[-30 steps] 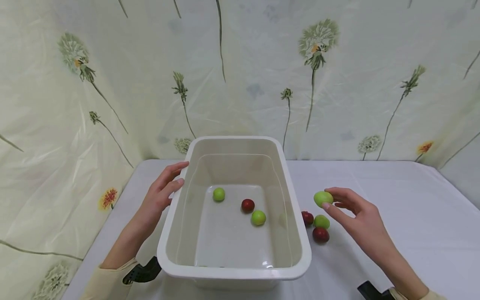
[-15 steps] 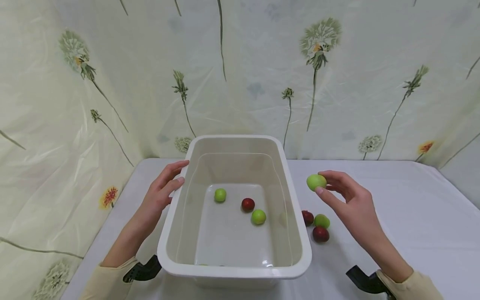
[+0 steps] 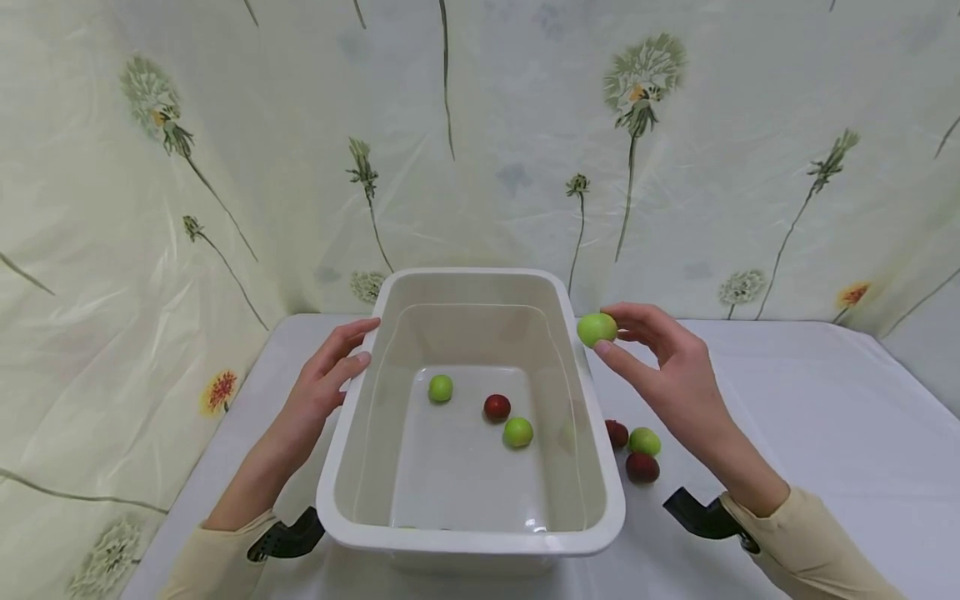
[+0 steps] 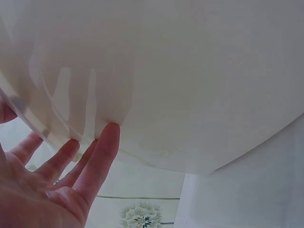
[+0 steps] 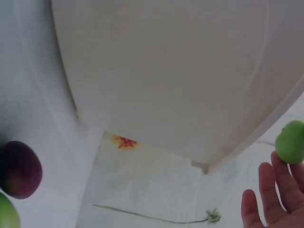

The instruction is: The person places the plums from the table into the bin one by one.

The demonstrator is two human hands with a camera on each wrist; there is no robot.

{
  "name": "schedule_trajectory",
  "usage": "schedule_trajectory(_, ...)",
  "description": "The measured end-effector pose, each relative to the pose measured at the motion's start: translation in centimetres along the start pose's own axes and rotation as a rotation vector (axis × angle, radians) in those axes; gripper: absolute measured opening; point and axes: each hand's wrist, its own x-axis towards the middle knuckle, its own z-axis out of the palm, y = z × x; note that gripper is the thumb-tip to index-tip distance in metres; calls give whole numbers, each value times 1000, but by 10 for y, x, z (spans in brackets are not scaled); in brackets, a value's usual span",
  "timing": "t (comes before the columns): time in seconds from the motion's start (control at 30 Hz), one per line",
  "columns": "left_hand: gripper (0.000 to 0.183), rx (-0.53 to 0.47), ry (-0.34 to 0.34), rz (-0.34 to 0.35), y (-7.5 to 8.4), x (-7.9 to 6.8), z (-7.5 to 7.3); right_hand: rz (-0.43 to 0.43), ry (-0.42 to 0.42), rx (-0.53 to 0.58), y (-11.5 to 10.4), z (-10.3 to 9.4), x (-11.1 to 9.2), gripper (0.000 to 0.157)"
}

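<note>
In the head view my right hand (image 3: 667, 367) pinches a green plum (image 3: 597, 330) between thumb and fingertips. It is close over the right rim of a deep white plastic tub (image 3: 471, 543). The right wrist view shows that green plum (image 5: 290, 142) at the fingertips, above the rim. On the other side, my left hand (image 3: 318, 387) touches the tub's left rim and outer wall with fairly straight fingers (image 4: 102, 161). Inside the tub lie a green plum (image 3: 440, 388), a dark red plum (image 3: 497, 407) and another green plum (image 3: 518, 432), the last two close together.
Right of the tub, on the white-covered table (image 3: 810, 433), sit a red plum (image 3: 617, 434) partly behind the rim, a green plum (image 3: 645, 442) and a dark red plum (image 3: 642, 467). A dandelion-patterned sheet (image 3: 495, 125) hangs behind the table.
My right hand has moved up and to the left with the green plum, from over the loose plums to the tub's right rim. The left hand stays in place.
</note>
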Motion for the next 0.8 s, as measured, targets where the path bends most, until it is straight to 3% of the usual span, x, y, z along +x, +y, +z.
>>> schedule_trajectory(0.2, 45, 6, 0, 2, -1, 0, 0, -17, -72, -52, -5, 12, 9, 34)
schedule_trajectory(0.47, 45, 3, -3, 6, -1, 2, 0, 34, -167, -120, -10, 23, 16, 35)
schedule_trajectory(0.8, 45, 1, -3, -6, 1, 0, 0, 129, -391, -178, -17, 32, 23, 30)
